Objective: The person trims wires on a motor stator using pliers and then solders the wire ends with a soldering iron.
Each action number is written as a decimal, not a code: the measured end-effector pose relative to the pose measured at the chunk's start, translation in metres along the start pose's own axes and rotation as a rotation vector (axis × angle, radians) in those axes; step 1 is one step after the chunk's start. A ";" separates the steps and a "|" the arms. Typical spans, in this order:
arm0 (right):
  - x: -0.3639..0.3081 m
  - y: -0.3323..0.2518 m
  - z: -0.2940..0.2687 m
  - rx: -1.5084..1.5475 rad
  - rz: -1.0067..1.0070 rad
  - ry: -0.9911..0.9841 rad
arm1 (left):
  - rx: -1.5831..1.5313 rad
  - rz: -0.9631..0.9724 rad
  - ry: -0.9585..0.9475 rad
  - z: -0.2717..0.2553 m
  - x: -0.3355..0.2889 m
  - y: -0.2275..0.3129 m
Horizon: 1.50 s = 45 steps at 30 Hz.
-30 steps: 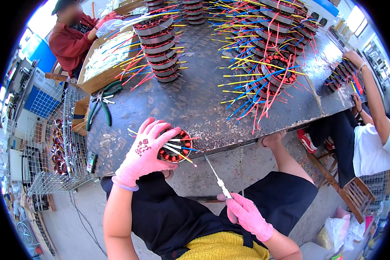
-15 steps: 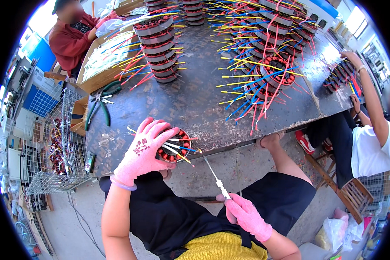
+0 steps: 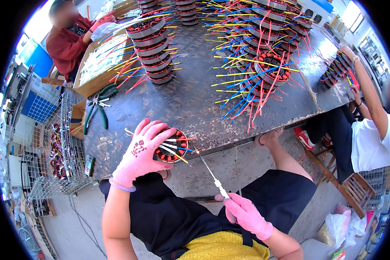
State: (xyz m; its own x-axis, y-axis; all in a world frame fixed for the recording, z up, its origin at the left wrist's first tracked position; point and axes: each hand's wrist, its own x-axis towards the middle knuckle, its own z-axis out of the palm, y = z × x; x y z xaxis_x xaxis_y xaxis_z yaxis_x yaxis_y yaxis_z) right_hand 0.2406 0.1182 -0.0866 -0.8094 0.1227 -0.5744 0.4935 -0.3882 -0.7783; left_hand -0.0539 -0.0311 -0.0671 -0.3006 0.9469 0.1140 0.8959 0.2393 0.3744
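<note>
My left hand (image 3: 145,149), in a pink glove, grips a motor stator (image 3: 165,157) with red windings at the table's near edge. White-sleeved leads (image 3: 171,146) and blue, red and yellow wire ends stick out of the stator to the right. My right hand (image 3: 247,214), also gloved in pink, is closed around the white handle (image 3: 221,190) of a slim tool with a long metal shaft (image 3: 208,169). The tip is at the blue wire's end, and a small orange spot shows there. I cannot tell whether tip and wire touch.
Stator stacks (image 3: 154,52) with coloured leads stand on the dark table (image 3: 190,99); a larger cluster (image 3: 264,52) is at right. Green-handled pliers (image 3: 99,106) lie left, near a cardboard box (image 3: 84,86). Wire baskets (image 3: 60,173) stand beside the table. Co-workers sit at far left and right.
The whole view has shifted slightly, with the table things a little further left. Both hands keep their hold, and the tool tip stays at the blue wire's end.
</note>
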 end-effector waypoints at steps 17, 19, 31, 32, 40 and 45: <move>0.001 0.001 0.000 0.018 0.000 0.002 | -0.013 -0.004 -0.009 -0.001 0.001 0.001; 0.001 0.000 0.001 0.002 -0.004 0.005 | -0.012 -0.003 -0.006 0.000 0.001 0.000; 0.000 -0.003 0.000 -0.054 -0.009 0.012 | -0.005 0.000 0.008 0.001 0.001 0.000; 0.000 -0.003 0.000 -0.045 -0.007 0.012 | -0.006 -0.001 0.006 0.001 0.001 0.000; 0.000 -0.003 -0.001 -0.018 -0.006 0.001 | -0.001 -0.002 0.003 0.001 0.001 0.000; -0.002 -0.007 0.001 0.028 -0.004 -0.004 | -0.001 -0.002 -0.002 0.001 0.000 0.000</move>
State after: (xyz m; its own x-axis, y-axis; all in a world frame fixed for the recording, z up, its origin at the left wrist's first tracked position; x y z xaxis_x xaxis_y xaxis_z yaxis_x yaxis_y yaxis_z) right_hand 0.2383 0.1197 -0.0801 -0.8124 0.1205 -0.5705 0.4816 -0.4131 -0.7729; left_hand -0.0536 -0.0305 -0.0681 -0.3018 0.9469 0.1110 0.8949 0.2413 0.3753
